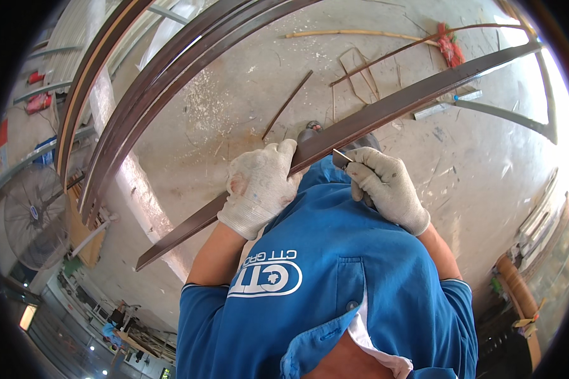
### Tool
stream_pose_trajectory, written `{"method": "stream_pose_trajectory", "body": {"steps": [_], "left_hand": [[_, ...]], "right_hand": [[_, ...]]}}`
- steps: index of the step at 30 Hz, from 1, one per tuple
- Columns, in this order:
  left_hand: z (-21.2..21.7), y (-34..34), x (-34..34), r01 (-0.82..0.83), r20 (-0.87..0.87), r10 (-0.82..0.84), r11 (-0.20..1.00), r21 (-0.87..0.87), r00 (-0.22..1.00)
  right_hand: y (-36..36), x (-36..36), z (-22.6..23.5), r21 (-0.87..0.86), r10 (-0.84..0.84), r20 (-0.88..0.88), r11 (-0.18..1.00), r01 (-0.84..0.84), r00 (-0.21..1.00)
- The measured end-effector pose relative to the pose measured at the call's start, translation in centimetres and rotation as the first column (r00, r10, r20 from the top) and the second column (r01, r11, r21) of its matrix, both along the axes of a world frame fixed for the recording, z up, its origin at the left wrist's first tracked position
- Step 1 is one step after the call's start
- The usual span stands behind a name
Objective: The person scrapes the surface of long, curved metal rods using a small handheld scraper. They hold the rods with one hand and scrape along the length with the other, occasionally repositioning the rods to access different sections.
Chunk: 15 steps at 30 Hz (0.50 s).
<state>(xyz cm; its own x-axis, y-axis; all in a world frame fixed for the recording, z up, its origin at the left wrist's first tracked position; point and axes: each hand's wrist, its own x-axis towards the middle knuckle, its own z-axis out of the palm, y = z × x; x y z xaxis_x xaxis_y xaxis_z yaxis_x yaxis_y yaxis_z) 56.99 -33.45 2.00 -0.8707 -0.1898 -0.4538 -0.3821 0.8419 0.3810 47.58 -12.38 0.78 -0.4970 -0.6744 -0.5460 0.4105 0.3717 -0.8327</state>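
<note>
My left hand (pixel 259 186), in a dirty white glove, is closed around a long dark brown metal bar (pixel 417 91). The bar runs slantwise from the lower left to the upper right, above the concrete floor. My right hand (pixel 385 186), also gloved, pinches a thin metal pin (pixel 342 154) whose tip rests against the bar's near edge, just right of my left hand. Both hands are close to my chest, above my blue shirt (pixel 335 284).
Several long dark brown bars (pixel 139 82) lie stacked at the upper left. Thin rods (pixel 287 104), a bamboo stick (pixel 354 33), a red rag (pixel 450 47) and a grey metal piece (pixel 446 104) are scattered on the concrete floor (pixel 234 95). A floor fan (pixel 35 221) stands at the left.
</note>
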Motion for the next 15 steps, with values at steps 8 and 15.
{"method": "stream_pose_trajectory", "body": {"steps": [8, 15], "left_hand": [[-0.14, 0.17, 0.05, 0.011, -0.003, -0.011, 0.999, -0.034, 1.000], [-0.23, 0.24, 0.21, 0.006, -0.008, -0.006, 1.000, -0.019, 1.000]], "right_hand": [[0.13, 0.31, -0.19, -0.016, -0.050, -0.031, 0.999, 0.050, 0.998], [0.36, -0.16, 0.42, 0.017, -0.019, -0.040, 1.000, 0.019, 0.999]]}}
